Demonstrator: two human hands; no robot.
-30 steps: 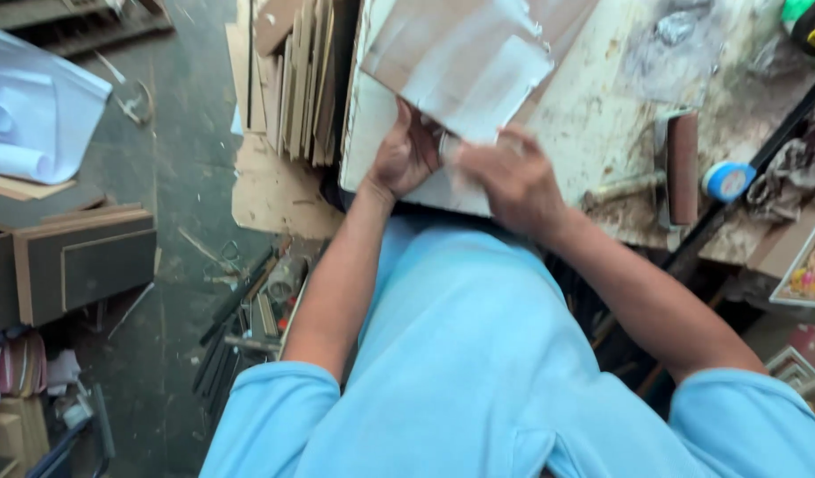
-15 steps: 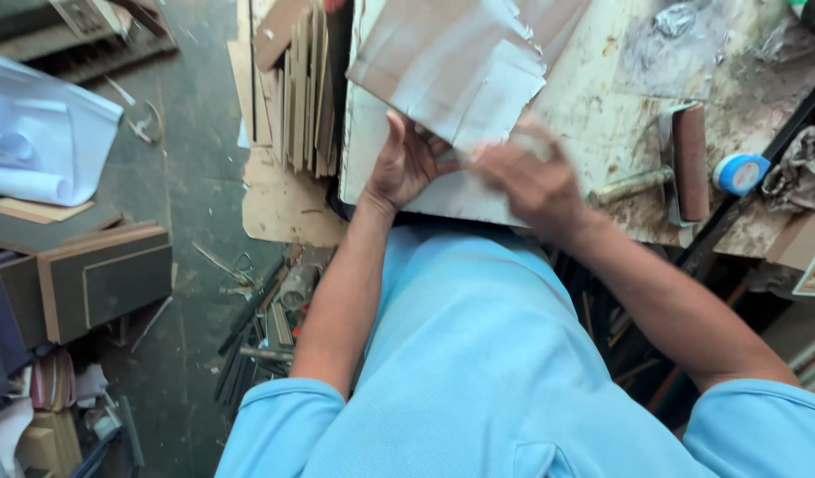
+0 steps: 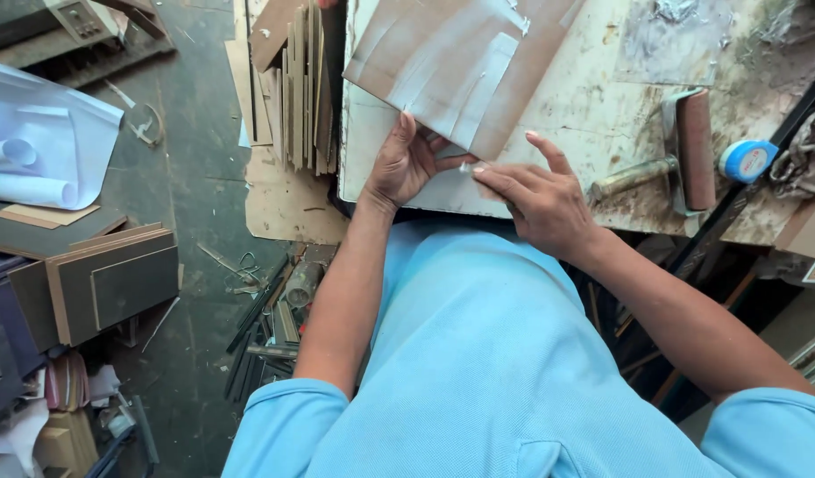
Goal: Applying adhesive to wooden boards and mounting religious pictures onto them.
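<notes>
- Centrally, we see a brown board (image 3: 460, 66) streaked with pale bands, lying tilted on the stained white desk (image 3: 584, 133); we take this board as our landmark.
- Our left hand (image 3: 407, 164) rests at the board's near edge, fingers spread and laid flat against it, thumb tucked beneath; the hand is open, clasping nothing.
- Our right hand (image 3: 536, 199) sits just beside the board's near corner, forefinger and thumb pinched on a small pale scrap (image 3: 467, 166); whether the scrap joins the board we cannot tell.
- Right of the board lies a hand roller (image 3: 682, 155), and beyond that a blue tape roll (image 3: 745, 159).
- Left of the board, thin panels (image 3: 303, 84) stand on edge.
</notes>
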